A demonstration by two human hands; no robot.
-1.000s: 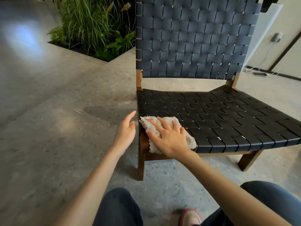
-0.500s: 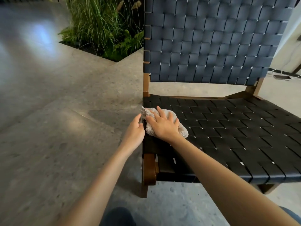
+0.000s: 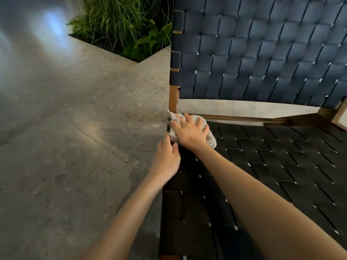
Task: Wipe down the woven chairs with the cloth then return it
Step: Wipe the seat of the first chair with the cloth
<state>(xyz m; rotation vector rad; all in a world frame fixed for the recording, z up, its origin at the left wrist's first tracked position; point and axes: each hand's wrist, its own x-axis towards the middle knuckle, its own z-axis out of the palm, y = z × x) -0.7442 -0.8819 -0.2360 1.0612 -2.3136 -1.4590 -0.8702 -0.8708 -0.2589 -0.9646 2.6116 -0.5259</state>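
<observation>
The cloth [image 3: 210, 141] lies on the back left corner of the chair [image 3: 272, 166] seat, the right hand [image 3: 190, 134] spread flat on it. The left hand [image 3: 166, 160] curls at the seat's edge just beside it; whether it grips anything is unclear. Plants [image 3: 127, 29] grow beyond.

Cloth [image 3: 211, 141]: largely covered by the right hand [image 3: 189, 132]; only edges at 10 and 4 o'clock are seen.
Chair [image 3: 262, 53]: cut off at 12, 3 and 6 o'clock.
Left hand [image 3: 166, 160]: fingertips blurred; any grip on the seat edge cannot be told.
Plants [image 3: 127, 29]: tops cut off at 12 o'clock.
</observation>
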